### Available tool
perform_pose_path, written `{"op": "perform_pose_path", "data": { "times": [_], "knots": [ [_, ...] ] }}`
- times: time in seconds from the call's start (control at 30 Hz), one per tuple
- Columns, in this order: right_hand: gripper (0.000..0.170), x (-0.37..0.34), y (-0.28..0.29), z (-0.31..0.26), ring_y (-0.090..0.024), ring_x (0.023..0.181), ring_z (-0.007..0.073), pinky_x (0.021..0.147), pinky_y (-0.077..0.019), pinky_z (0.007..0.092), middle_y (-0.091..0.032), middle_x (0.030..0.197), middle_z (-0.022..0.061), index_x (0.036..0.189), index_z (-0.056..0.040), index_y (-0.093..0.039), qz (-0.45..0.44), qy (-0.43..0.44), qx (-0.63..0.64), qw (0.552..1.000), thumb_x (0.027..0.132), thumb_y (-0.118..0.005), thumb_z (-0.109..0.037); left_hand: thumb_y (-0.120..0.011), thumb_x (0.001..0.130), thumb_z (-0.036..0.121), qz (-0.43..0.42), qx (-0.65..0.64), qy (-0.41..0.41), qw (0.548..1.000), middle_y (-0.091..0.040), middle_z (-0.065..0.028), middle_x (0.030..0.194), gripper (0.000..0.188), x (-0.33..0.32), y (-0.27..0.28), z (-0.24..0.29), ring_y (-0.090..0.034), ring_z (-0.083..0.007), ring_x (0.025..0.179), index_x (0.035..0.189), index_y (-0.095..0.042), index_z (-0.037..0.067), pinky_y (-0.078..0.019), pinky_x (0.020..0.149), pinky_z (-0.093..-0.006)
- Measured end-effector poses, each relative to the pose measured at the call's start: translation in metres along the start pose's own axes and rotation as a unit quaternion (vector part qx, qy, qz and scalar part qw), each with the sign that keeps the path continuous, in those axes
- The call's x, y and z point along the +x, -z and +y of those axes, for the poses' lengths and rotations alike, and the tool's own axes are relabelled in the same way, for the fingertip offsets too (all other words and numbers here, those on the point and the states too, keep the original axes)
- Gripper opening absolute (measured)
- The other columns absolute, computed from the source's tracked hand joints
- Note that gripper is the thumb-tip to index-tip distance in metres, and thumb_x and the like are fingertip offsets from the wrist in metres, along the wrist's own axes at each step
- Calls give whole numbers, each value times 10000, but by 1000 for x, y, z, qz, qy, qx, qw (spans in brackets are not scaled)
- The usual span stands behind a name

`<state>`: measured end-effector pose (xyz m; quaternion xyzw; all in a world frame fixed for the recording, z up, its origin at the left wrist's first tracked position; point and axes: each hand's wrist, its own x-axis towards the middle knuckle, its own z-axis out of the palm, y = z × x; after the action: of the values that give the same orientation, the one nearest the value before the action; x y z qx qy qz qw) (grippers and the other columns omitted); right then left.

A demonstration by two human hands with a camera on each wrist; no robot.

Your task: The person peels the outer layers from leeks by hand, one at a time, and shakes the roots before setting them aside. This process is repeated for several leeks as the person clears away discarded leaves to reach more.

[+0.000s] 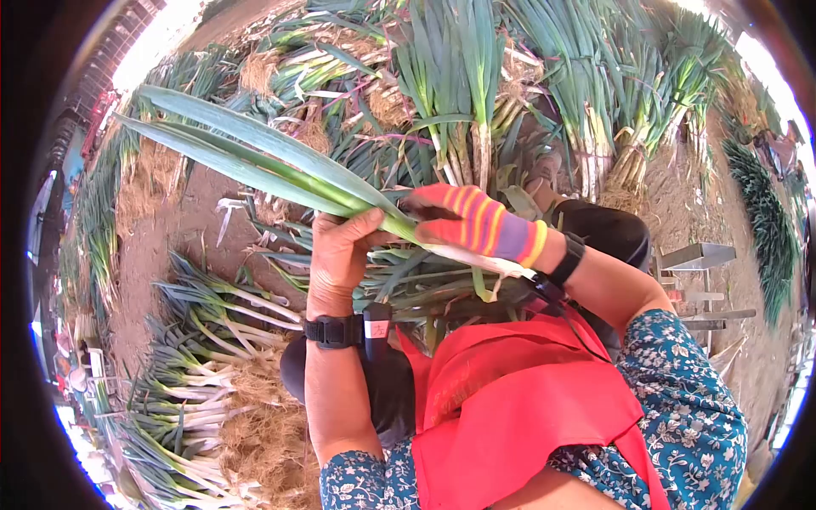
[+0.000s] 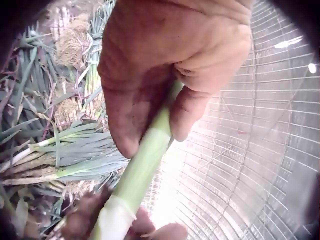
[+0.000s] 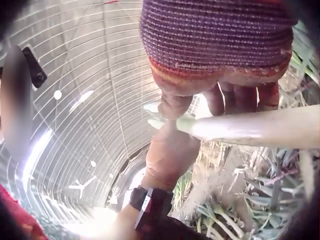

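A large leek (image 1: 280,166) lies diagonally across the head view, green leaves to the upper left, white shaft to the lower right. My bare left hand (image 1: 342,255) pinches it where the leaves join the shaft; in the left wrist view thumb and fingers of that hand (image 2: 160,85) press on either side of the green stalk (image 2: 142,167). My right hand (image 1: 484,223), in a striped glove, is at the shaft just right of the left hand. In the right wrist view the gloved hand (image 3: 220,60) has its fingers behind the white shaft (image 3: 260,127).
Trimmed-looking leeks with roots (image 1: 263,425) lie piled at the lower left. Bundles of leeks (image 1: 586,110) stand and lie across the back. A metal stand (image 1: 699,257) is at the right. A red apron (image 1: 527,399) covers the lap.
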<state>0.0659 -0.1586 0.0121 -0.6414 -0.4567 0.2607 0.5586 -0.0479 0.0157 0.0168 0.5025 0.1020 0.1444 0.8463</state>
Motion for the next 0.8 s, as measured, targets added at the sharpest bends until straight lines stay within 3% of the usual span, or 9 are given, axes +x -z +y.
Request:
{"op": "perform_pose_path", "data": {
  "times": [0.1,0.23,0.33,0.47,0.63,0.7,0.8],
  "knots": [
    [329,26,-1,-5,-598,834,147,748,-482,291,-646,889,116,1044,32,-609,20,26,82,996,772,-678,-138,-633,832,138,-20,14,32,999,-648,-116,925,247,0,-10,1,-657,-230,790,1017,-581,-18,-582,645,-351],
    [398,47,-5,-4,-610,796,133,718,-499,286,-650,874,83,1079,42,-593,-32,-25,142,989,711,-684,-81,-598,867,196,38,17,19,999,-645,-109,913,290,-1,-8,2,-651,-195,764,1043,-576,-33,-574,600,-292],
    [331,47,-10,-9,-599,699,114,617,-486,259,-633,796,70,994,27,-624,-67,-130,224,964,690,-684,-87,-609,840,204,45,73,14,996,-634,-117,900,304,-1,1,-1,-636,-198,734,1026,-577,-34,-555,588,-307],
    [316,55,-16,1,-573,615,105,545,-467,259,-615,735,49,946,31,-615,-89,-120,188,971,665,-694,-90,-617,796,137,102,69,6,992,-641,-114,852,258,-3,0,-2,-632,-193,676,975,-605,-49,-545,540,-296],
    [325,51,-18,-13,-562,633,91,552,-455,260,-618,725,47,927,23,-617,-60,-130,193,971,631,-698,-84,-619,800,132,126,64,5,990,-642,-121,836,260,-2,-5,-6,-629,-184,648,978,-600,-56,-532,499,-281],
    [325,46,-17,-20,-548,642,81,560,-445,259,-621,719,45,923,23,-620,-13,-100,121,988,627,-693,-91,-618,807,124,150,76,12,986,-642,-119,822,245,-1,-8,-8,-626,-178,632,973,-594,-54,-519,464,-269],
    [316,25,-17,-42,-517,645,72,576,-428,247,-596,713,9,903,22,-618,-56,-44,39,997,616,-695,-84,-628,806,101,202,68,3,977,-632,-115,751,199,10,2,-16,-613,-180,544,919,-580,-56,-509,414,-268]
  ]
}}
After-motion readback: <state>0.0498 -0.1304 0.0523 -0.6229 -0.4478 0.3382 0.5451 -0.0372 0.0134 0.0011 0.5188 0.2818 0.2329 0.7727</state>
